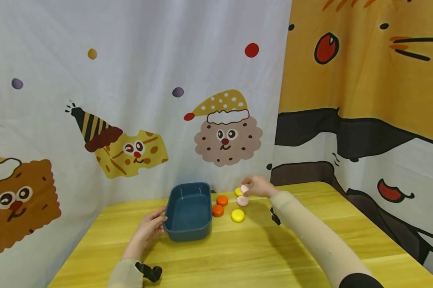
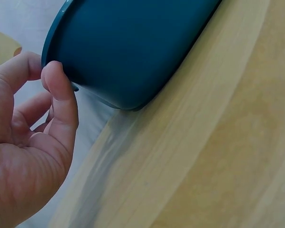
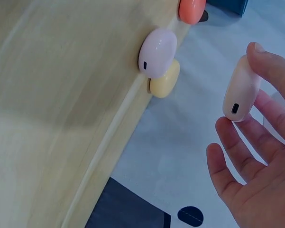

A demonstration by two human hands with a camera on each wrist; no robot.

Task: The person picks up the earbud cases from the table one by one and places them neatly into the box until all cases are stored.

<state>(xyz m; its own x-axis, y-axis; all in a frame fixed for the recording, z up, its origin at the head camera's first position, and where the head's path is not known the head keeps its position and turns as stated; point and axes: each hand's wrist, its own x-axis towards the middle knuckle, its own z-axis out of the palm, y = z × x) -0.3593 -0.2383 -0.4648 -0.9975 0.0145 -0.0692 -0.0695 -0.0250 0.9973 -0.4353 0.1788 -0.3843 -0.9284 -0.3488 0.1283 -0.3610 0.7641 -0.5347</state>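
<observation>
Pink disc (image 3: 242, 90) pinched in right hand's (image 1: 260, 187) fingers, off the table (image 1: 216, 260); spare pink disc (image 1: 243, 201) just below them. Left hand's (image 1: 148, 229) fingers grip blue dish (image 1: 189, 235) by its side. Progress: one lifted, none visible in dish; spare pink, two orange discs (image 1: 217, 211), two yellow discs (image 1: 237, 216) left.

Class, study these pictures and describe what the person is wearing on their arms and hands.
The left hand and right hand are ungloved. The left sleeve and right sleeve are plain and cream-coloured. A small black fitting sits at the left wrist, another black piece at the right. A black patch crosses the right sleeve at the picture's bottom edge.
</observation>
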